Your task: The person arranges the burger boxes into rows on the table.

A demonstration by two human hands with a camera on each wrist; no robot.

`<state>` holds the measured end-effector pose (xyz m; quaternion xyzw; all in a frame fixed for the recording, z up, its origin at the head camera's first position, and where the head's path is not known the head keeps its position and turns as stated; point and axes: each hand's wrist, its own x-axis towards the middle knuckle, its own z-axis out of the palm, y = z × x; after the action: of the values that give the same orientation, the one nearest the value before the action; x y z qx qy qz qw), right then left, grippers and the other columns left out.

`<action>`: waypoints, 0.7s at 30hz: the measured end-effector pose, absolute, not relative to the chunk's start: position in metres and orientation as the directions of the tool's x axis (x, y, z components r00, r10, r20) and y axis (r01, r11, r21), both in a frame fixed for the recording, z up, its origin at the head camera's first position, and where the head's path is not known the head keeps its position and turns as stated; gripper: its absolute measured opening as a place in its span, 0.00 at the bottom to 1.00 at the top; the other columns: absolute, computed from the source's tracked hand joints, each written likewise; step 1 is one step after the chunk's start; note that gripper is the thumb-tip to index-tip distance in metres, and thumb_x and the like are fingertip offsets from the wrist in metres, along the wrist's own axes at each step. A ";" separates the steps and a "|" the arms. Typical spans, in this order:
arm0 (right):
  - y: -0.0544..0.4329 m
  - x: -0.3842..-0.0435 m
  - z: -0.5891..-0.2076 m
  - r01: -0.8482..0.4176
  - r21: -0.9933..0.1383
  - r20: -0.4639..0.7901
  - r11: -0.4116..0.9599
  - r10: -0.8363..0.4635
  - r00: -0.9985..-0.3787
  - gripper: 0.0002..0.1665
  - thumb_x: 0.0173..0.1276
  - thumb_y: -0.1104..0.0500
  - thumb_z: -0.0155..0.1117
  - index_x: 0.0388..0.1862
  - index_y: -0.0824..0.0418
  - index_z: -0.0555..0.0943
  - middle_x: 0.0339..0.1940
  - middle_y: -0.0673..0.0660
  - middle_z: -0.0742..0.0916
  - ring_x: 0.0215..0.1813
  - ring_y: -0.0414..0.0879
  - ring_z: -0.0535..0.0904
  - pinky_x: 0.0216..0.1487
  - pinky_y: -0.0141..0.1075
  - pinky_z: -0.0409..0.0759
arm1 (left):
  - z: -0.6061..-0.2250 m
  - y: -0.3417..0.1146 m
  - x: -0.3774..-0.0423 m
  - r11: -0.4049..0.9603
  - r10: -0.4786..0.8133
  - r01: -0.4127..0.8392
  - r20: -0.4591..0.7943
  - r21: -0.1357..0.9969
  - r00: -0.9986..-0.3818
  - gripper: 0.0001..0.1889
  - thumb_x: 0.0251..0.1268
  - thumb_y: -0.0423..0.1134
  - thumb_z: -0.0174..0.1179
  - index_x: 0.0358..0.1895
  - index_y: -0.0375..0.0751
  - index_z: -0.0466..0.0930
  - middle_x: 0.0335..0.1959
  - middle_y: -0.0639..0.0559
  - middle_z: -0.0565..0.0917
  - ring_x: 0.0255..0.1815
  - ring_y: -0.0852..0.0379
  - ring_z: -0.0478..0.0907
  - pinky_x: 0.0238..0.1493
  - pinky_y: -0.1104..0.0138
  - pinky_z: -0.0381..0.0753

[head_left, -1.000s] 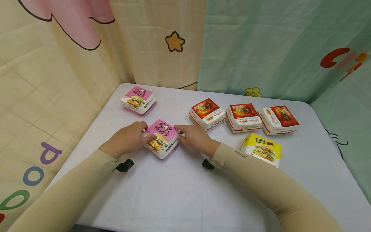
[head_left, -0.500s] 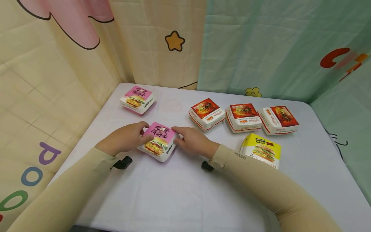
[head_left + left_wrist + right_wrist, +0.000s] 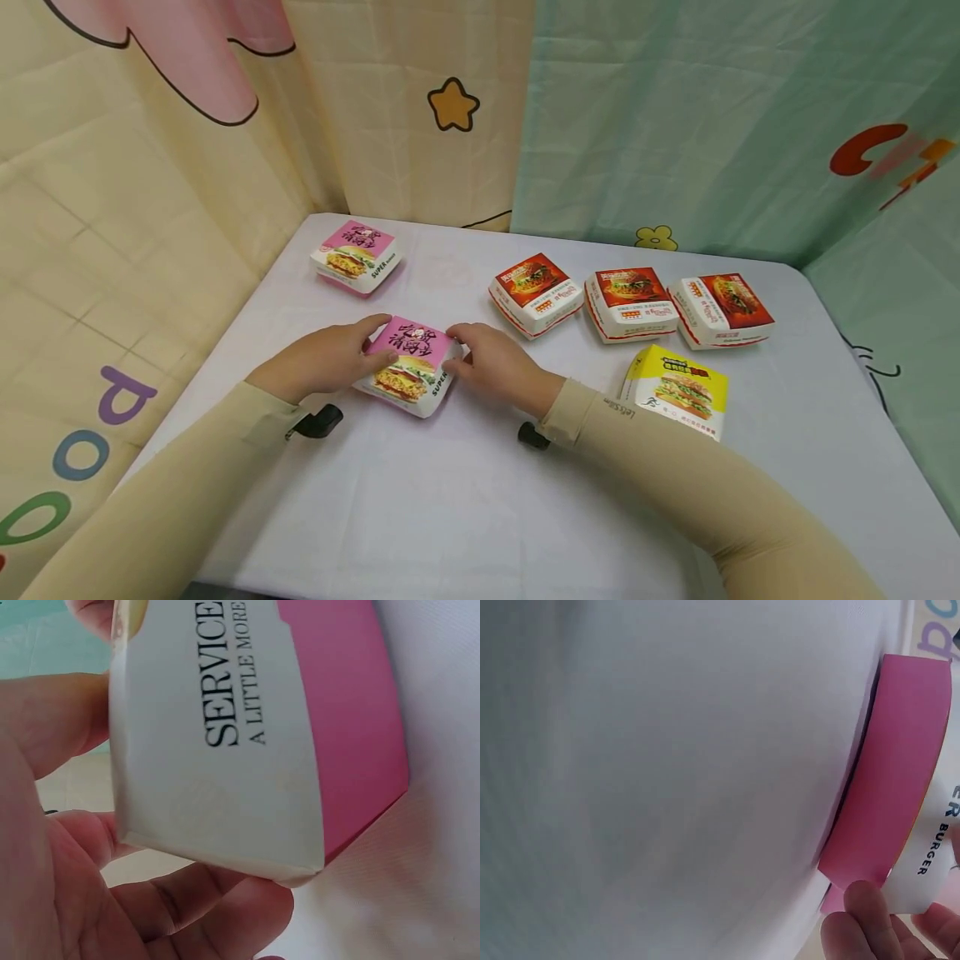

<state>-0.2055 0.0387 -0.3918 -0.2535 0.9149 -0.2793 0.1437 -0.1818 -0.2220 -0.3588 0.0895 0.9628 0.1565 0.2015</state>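
Fingers (image 3: 240, 922) of the left hand (image 3: 321, 358) and right hand (image 3: 497, 364) pinch the near pink box (image 3: 412, 371), in front of the far pink box (image 3: 356, 256). Red boxes (image 3: 632, 304) sit together; this one seems unfinished.

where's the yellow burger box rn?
In the head view, the yellow burger box is on the table, right of the right hand, just nearer the camera than the middle red box and partly hidden by the right sleeve.
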 end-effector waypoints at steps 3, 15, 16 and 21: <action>0.037 -0.202 -0.391 -0.385 -0.598 -0.137 0.703 -0.563 -0.815 0.44 0.73 0.42 0.71 0.79 0.61 0.70 0.72 0.57 0.81 0.66 0.49 0.81 0.70 0.44 0.80 | -0.359 -0.222 -0.182 0.933 0.233 0.099 -0.370 0.346 -0.899 0.44 0.75 0.66 0.55 0.86 0.50 0.53 0.64 0.39 0.81 0.59 0.42 0.79 0.63 0.39 0.78; 0.030 -0.192 -0.391 -0.447 -0.587 -0.122 0.675 -0.619 -0.776 0.61 0.67 0.36 0.74 0.85 0.66 0.57 0.83 0.61 0.69 0.84 0.52 0.63 0.83 0.44 0.63 | -0.362 -0.228 -0.183 0.926 0.227 0.069 -0.400 0.371 -0.888 0.49 0.74 0.69 0.55 0.88 0.52 0.46 0.62 0.37 0.81 0.57 0.43 0.78 0.59 0.43 0.81; 0.029 -0.192 -0.391 -0.450 -0.587 -0.120 0.673 -0.622 -0.774 0.61 0.68 0.36 0.73 0.85 0.66 0.56 0.84 0.62 0.68 0.85 0.53 0.62 0.84 0.44 0.62 | -0.362 -0.229 -0.183 0.926 0.227 0.069 -0.401 0.372 -0.887 0.49 0.73 0.69 0.55 0.88 0.52 0.45 0.62 0.36 0.80 0.57 0.43 0.78 0.58 0.43 0.81; 0.028 -0.192 -0.391 -0.446 -0.587 -0.113 0.676 -0.613 -0.782 0.60 0.70 0.37 0.71 0.86 0.67 0.54 0.87 0.63 0.63 0.87 0.54 0.56 0.85 0.45 0.58 | -0.366 -0.233 -0.186 0.922 0.229 0.068 -0.397 0.380 -0.889 0.49 0.73 0.70 0.54 0.88 0.52 0.45 0.61 0.36 0.81 0.56 0.42 0.78 0.57 0.44 0.81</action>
<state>-0.1921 0.0276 -0.3907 -0.2933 0.9027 -0.2755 0.1520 -0.1862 -0.2330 -0.3664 0.0778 0.9547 0.1809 0.2229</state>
